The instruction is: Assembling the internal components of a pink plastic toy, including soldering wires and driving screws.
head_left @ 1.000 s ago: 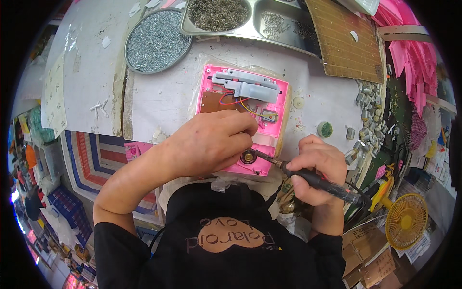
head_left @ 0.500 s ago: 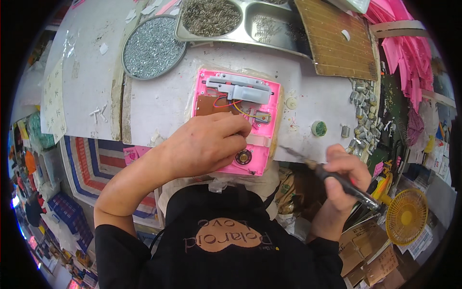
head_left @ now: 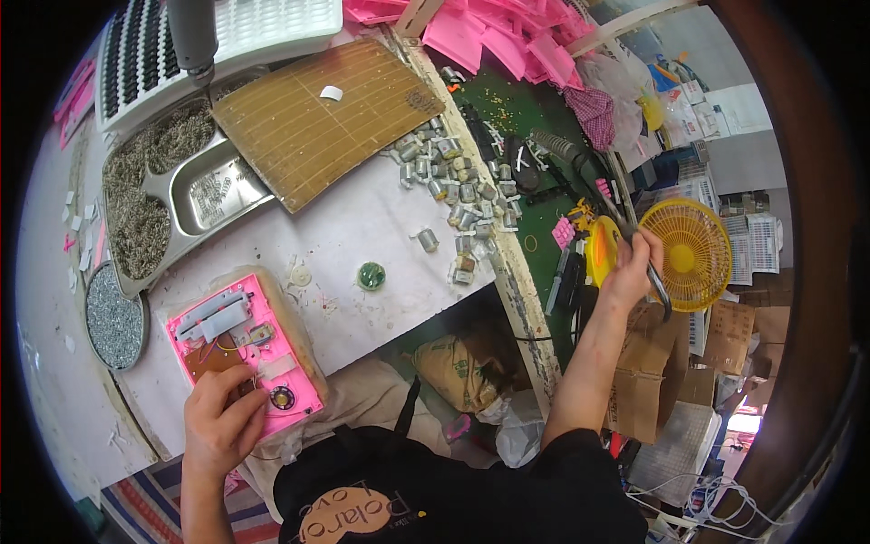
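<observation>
My left hand point(head_left: 220, 417) is over the lower left of an open pink plastic casing point(head_left: 299, 372). Its thumb and fingers are pinched together beside thin wires; what lies between the tips is too small to make out. Inside the casing are a grey plastic housing point(head_left: 216, 315), a small motor point(head_left: 262, 334), a brown board point(head_left: 207, 360) and a round speaker point(head_left: 282, 397). Far to the right, my right hand point(head_left: 633, 267) grips the dark handle of a soldering iron point(head_left: 660, 292), above the area beside a yellow fan point(head_left: 684, 254). The iron's tip is hard to pick out.
Loose small motors point(head_left: 462, 195) lie along the table's right side. A green round tub point(head_left: 370, 276) stands nearer the casing. Farther back are a metal tray point(head_left: 190, 231) of small parts, a round dish point(head_left: 118, 317) of screws and a brown board sheet point(head_left: 326, 118).
The view has swung to the right. My right hand has carried the soldering iron from beside the casing out towards the yellow fan. My left hand stays at the casing, fingers still pinched.
</observation>
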Demonstrator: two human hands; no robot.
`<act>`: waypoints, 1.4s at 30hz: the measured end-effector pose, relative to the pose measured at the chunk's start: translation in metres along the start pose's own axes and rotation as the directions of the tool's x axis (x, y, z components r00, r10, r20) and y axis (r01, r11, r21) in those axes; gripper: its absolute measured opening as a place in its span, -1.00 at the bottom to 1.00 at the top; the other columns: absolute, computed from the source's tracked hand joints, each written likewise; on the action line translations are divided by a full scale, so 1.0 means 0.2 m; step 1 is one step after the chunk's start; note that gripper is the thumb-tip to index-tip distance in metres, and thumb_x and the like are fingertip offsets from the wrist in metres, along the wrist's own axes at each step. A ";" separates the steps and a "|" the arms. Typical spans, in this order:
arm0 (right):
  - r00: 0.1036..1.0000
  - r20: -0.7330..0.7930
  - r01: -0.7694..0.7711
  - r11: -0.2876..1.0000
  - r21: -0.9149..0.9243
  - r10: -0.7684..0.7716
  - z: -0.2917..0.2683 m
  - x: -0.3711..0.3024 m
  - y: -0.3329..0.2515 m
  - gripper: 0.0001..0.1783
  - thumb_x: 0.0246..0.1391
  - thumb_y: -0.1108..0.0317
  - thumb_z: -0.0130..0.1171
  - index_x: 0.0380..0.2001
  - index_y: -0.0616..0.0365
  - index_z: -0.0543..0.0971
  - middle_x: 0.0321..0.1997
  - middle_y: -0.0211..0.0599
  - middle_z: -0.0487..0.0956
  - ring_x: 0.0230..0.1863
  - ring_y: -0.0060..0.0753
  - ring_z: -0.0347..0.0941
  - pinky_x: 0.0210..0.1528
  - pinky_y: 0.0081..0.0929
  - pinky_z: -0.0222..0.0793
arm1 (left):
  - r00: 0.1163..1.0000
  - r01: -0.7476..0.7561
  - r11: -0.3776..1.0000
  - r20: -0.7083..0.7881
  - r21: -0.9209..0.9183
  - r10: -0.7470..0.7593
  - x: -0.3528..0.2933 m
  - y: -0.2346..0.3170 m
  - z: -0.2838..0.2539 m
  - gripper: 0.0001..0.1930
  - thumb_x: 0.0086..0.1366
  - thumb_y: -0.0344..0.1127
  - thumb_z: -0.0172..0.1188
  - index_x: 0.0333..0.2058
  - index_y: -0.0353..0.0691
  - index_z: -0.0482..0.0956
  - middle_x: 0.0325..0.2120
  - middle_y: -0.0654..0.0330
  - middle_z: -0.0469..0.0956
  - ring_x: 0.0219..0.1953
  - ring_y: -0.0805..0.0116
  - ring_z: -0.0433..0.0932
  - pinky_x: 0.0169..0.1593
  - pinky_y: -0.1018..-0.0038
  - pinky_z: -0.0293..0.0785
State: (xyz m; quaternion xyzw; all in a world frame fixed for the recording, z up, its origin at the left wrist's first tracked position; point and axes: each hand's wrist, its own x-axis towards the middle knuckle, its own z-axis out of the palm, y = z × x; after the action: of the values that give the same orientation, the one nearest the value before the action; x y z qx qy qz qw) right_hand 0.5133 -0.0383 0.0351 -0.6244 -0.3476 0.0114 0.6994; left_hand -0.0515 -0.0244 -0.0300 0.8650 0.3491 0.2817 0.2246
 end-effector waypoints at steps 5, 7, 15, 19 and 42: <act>0.953 0.263 0.251 0.876 -0.412 -0.149 0.33 0.26 0.34 -0.93 0.22 0.33 0.34 -0.27 0.03 0.69 -0.21 -0.57 0.59 -0.21 -0.69 0.41 -0.15 -0.61 0.34 | 0.999 -0.035 0.998 -0.021 0.045 0.035 -0.09 -0.05 -0.04 -0.65 -0.05 -0.48 0.44 -0.20 -0.16 0.72 -0.08 0.06 0.60 -0.32 0.16 0.56 -0.28 0.27 0.53; 0.927 0.357 0.295 0.803 -0.517 -0.111 0.31 0.38 0.47 -0.82 0.18 0.32 0.36 -0.20 0.14 0.71 -0.23 -0.44 0.67 -0.18 -0.53 0.52 -0.07 -0.51 0.44 | 0.999 -0.044 0.999 0.034 0.026 0.043 -0.06 -0.06 -0.05 -0.64 -0.04 -0.45 0.44 -0.18 -0.15 0.73 -0.03 0.06 0.59 -0.27 0.13 0.58 -0.21 0.25 0.56; 0.686 0.520 -0.715 0.602 0.354 0.509 0.15 0.09 0.39 -0.64 0.33 0.22 0.29 0.05 0.18 0.52 -0.19 -0.31 0.59 -0.37 -0.50 0.38 -0.11 -0.37 0.43 | 0.997 -0.023 0.996 -0.079 -0.089 0.016 -0.13 -0.05 -0.05 -0.64 -0.02 -0.44 0.43 -0.16 -0.19 0.73 0.01 0.06 0.58 -0.26 0.19 0.60 -0.19 0.32 0.59; 0.707 0.495 -0.706 0.544 0.454 0.505 0.12 -0.02 0.32 -0.65 0.34 0.26 0.24 0.06 0.25 0.53 -0.23 -0.29 0.55 -0.42 -0.50 0.30 -0.13 -0.40 0.40 | 0.997 -0.016 0.995 -0.072 -0.100 0.009 -0.11 -0.05 -0.04 -0.63 -0.01 -0.45 0.43 -0.14 -0.19 0.72 -0.01 0.08 0.57 -0.29 0.20 0.58 -0.21 0.34 0.59; 0.035 0.996 0.752 0.659 0.027 -0.081 1.18 -1.31 -0.57 -0.79 -0.08 0.28 0.35 -0.54 0.20 0.61 -0.50 -0.11 0.61 -0.38 -0.09 0.60 -0.34 -0.19 0.56 | 0.956 0.094 0.928 -0.292 0.360 0.017 0.08 -0.04 0.05 -0.61 -0.02 -0.28 0.39 -0.13 -0.02 0.73 -0.12 0.30 0.51 -0.07 0.21 0.44 0.06 0.16 0.19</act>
State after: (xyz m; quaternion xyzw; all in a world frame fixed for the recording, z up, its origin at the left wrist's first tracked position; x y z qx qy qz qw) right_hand 0.1488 0.0231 0.0078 -0.4896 -0.8638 0.0826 0.0857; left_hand -0.0397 -0.0103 -0.0359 0.8341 0.4420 0.3299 0.0095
